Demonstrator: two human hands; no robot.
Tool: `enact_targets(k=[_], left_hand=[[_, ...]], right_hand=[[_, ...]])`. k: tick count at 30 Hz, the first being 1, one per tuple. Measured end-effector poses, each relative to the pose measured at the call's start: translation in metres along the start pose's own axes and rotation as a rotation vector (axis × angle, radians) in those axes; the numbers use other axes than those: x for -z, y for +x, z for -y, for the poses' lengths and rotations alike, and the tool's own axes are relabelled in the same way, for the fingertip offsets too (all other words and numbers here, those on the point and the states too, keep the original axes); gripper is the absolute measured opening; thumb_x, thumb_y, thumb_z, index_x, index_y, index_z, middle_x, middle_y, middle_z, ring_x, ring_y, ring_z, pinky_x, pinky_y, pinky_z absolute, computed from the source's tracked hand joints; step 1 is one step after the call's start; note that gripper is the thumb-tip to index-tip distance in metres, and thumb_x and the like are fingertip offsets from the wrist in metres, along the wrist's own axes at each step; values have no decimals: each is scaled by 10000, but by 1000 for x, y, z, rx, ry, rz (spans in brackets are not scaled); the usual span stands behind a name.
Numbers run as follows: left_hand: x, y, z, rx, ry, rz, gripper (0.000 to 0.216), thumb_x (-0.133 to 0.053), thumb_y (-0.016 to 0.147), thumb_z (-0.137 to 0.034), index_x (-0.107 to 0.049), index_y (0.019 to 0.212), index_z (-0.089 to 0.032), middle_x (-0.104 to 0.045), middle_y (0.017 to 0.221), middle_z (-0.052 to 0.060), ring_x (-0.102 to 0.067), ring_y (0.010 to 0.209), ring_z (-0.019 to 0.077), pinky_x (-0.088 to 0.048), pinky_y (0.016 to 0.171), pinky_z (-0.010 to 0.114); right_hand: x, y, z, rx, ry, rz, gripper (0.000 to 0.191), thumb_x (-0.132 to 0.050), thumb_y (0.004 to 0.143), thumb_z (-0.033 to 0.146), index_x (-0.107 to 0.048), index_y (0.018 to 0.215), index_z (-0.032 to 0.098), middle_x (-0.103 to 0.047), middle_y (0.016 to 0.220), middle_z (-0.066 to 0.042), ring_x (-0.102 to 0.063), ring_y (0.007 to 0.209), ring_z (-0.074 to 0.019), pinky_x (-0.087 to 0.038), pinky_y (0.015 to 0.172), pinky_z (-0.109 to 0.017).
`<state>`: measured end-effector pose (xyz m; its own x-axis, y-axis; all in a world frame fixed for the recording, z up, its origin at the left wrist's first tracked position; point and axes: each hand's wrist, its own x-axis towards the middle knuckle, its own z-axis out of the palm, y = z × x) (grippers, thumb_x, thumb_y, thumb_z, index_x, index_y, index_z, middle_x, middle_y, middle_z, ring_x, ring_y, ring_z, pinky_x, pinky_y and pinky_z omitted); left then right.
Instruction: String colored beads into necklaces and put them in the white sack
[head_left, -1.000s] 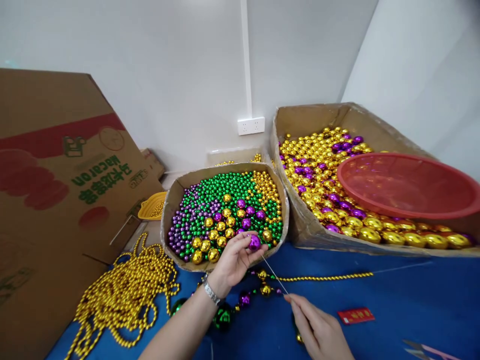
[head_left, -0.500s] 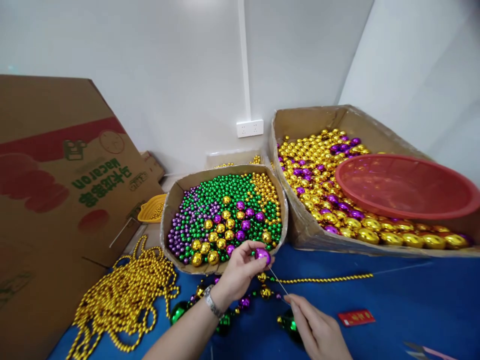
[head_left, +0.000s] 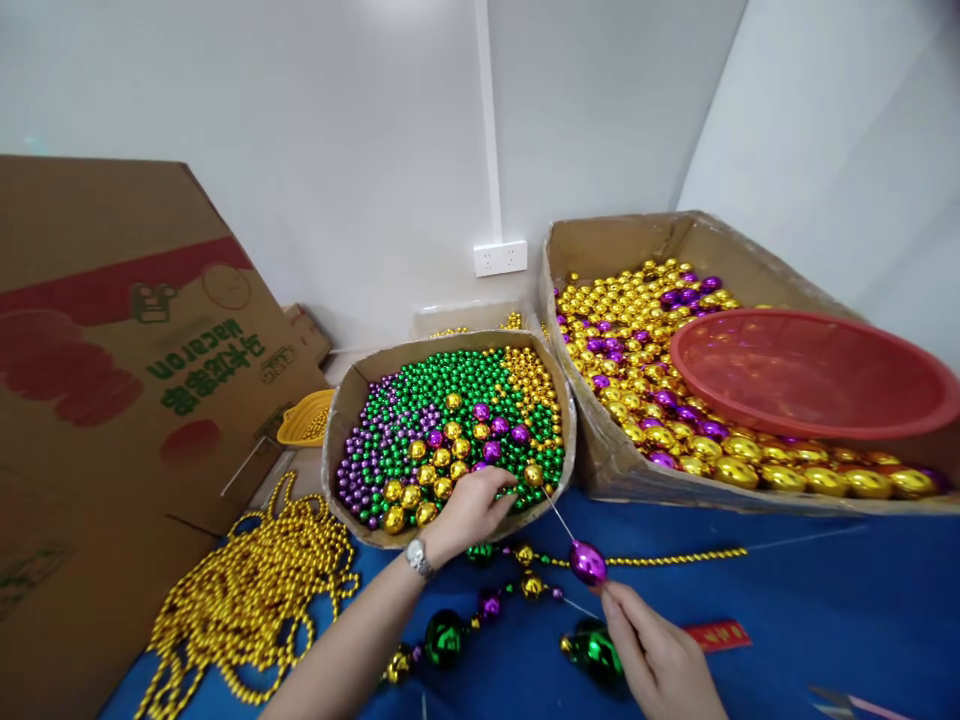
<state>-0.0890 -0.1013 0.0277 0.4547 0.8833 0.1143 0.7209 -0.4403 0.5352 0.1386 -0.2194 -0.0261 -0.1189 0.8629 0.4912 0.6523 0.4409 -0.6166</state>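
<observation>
My left hand (head_left: pixel 471 507) reaches into the middle cardboard box (head_left: pixel 341 420) of green, purple and gold beads, its fingers curled down on the beads near the front rim; what they pinch is hidden. My right hand (head_left: pixel 660 660) pinches a thin needle (head_left: pixel 556 515) that points up toward the box. A large purple bead (head_left: pixel 587 562) sits threaded on the needle just above my fingertips. Behind it a partly strung strand of large green (head_left: pixel 444 637), purple and gold beads lies on the blue table (head_left: pixel 825 610).
A big cardboard box (head_left: pixel 600 460) of large gold and purple beads stands at right with a red basin (head_left: pixel 810 372) in it. A heap of gold bead chains (head_left: pixel 247 590) lies left, beside a leaning printed carton (head_left: pixel 112 400). A yellow basket (head_left: pixel 304 418), red tag (head_left: pixel 716 634) and scissors (head_left: pixel 855 703) lie around.
My left hand slid the purple bead onto the needle, let it go and went back into the bead box. The bead slid down the needle to my right fingertips.
</observation>
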Motion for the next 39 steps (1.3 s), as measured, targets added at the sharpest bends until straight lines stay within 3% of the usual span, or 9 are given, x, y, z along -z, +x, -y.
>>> enact_targets(k=[3,9,13,15,19,23,32,36,39], left_hand=[[-8,8,9,-59,204,135,151,-490,818,-66,-615,848,-145,-632,875,105,-567,871,226,-451,806,348],[-22,10,13,-37,192,133,171,-490,773,-14,-608,792,-136,-626,795,136,-545,892,271,-450,769,382],[-15,9,13,4,83,67,169,-505,818,-97,-621,923,-159,-643,875,105,-575,870,228,-467,757,336],[-12,7,9,94,-201,-3,182,-485,870,-191,-608,1001,-165,-641,898,86,-598,810,192,-480,683,287],[-8,-3,-3,342,-1194,-82,203,-651,789,-291,-640,944,-160,-624,839,44,-605,704,144,-464,573,224],[-7,-10,-11,403,-1497,-65,249,-740,718,-252,-673,927,-136,-637,801,48,-594,673,115,-454,563,198],[-8,-13,-13,413,-1491,-32,283,-758,708,-310,-686,918,-134,-647,791,61,-605,677,130,-468,565,210],[-4,-15,-18,325,-1225,-60,274,-726,736,-353,-697,916,-149,-625,765,35,-562,644,111,-457,577,215],[-3,-5,-19,217,-917,-77,319,-622,817,-397,-669,1038,-172,-646,839,48,-560,679,131,-456,603,235]], right_hand=[[-2,0,0,5,-1,5,251,-380,964,278,-605,973,169,-731,816,-79,-711,677,-149,-533,648,-152],[-6,0,2,1,19,8,238,-385,960,262,-606,960,173,-733,832,-74,-708,669,-145,-525,613,-149],[-8,-4,2,3,53,28,226,-383,959,244,-599,987,182,-733,852,-63,-709,695,-142,-527,631,-153],[-8,-6,4,12,74,45,222,-381,960,235,-596,987,185,-729,840,-60,-707,694,-140,-524,627,-154],[-11,-4,6,31,92,45,211,-385,959,224,-592,977,187,-720,822,-54,-703,699,-141,-521,624,-164],[-14,-1,6,43,81,50,217,-382,959,218,-594,990,184,-726,870,-66,-706,724,-144,-528,652,-173],[-15,-5,2,36,52,32,257,-373,959,240,-622,977,180,-737,874,-73,-714,727,-158,-549,637,-185],[-15,-4,1,53,15,15,270,-377,955,250,-635,979,175,-739,874,-76,-718,741,-169,-560,658,-198],[-13,-2,2,42,3,-11,280,-374,956,259,-638,982,170,-738,882,-85,-719,738,-172,-561,656,-198]])
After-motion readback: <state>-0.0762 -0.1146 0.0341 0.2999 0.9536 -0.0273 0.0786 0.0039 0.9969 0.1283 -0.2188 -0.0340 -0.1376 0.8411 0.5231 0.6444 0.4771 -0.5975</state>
